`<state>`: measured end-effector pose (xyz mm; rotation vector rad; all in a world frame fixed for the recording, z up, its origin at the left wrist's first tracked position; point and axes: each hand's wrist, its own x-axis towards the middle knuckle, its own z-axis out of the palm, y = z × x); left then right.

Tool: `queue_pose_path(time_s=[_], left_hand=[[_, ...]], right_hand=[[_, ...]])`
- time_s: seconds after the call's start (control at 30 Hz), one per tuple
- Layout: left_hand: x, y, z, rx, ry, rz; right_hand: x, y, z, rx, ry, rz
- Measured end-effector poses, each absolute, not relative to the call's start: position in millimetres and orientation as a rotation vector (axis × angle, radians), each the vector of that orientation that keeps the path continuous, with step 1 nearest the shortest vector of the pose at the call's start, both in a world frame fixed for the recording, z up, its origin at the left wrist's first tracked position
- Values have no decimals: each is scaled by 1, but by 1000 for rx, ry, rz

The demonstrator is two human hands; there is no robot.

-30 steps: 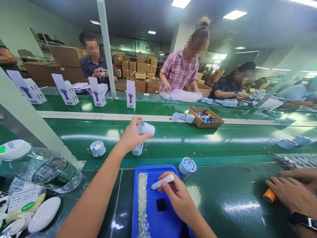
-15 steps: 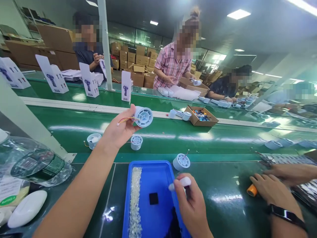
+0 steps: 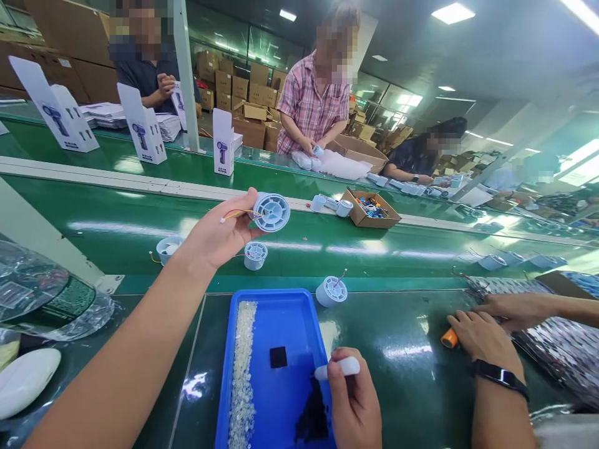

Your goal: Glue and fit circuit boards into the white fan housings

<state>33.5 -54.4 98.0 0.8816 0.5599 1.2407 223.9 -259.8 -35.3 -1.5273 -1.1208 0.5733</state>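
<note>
My left hand (image 3: 224, 231) holds a light-blue round housing (image 3: 272, 212) above the green belt, its spoked face toward me and thin wires trailing over my fingers. In my right hand (image 3: 353, 390) is a white pen-like tool (image 3: 337, 368), its tip over the right side of the blue tray (image 3: 271, 295). Clear small pieces (image 3: 243, 374) line the tray's left side. A black square (image 3: 277, 357) lies near its middle, and a dark heap (image 3: 312, 415) lies below the tool. Another housing (image 3: 332, 291) stands just beyond the tray's right corner.
More housings (image 3: 255, 255) sit on the belt. A small carton (image 3: 373, 209) of parts stands farther back. At the left lies a plastic bottle (image 3: 51, 293). A co-worker's hands (image 3: 486, 337) hold an orange tool (image 3: 450, 338) at the right. Several people work across the belt.
The view has shifted, so most things appear farther left and higher. My right hand and the white tool have moved lower relative to the tray, nearer the dark heap. My left hand keeps its housing.
</note>
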Motion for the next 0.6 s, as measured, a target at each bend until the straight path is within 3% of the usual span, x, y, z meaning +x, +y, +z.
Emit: queue_pose_path(time_s=[0.6], left_hand=[[48,-72,100,1022,620,1052]], right_hand=[[204,-234,-24,-1168,-1612,583]])
